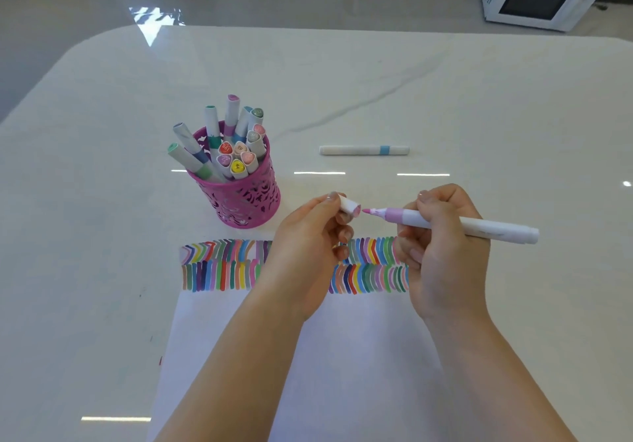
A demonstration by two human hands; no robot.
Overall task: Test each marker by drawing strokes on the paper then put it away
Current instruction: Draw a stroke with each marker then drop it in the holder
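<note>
— Left hand: what is held by it?
— A white marker cap is pinched between thumb and fingertips, its open end turned to the right.
— And the right hand?
— An uncapped pink marker is gripped by it, held level above the far edge of the paper. Its pink tip is pointed at the cap, just beside it and not touching.
— Where is the paper placed?
— It is laid at the table's near edge, with two rows of coloured strokes drawn along its far edge.
— What else is seen?
— A pink openwork pen holder, filled with capped markers, is set just beyond the paper's far-left corner. A marker with a blue band is laid flat near the table's middle, well apart from both hands.
</note>
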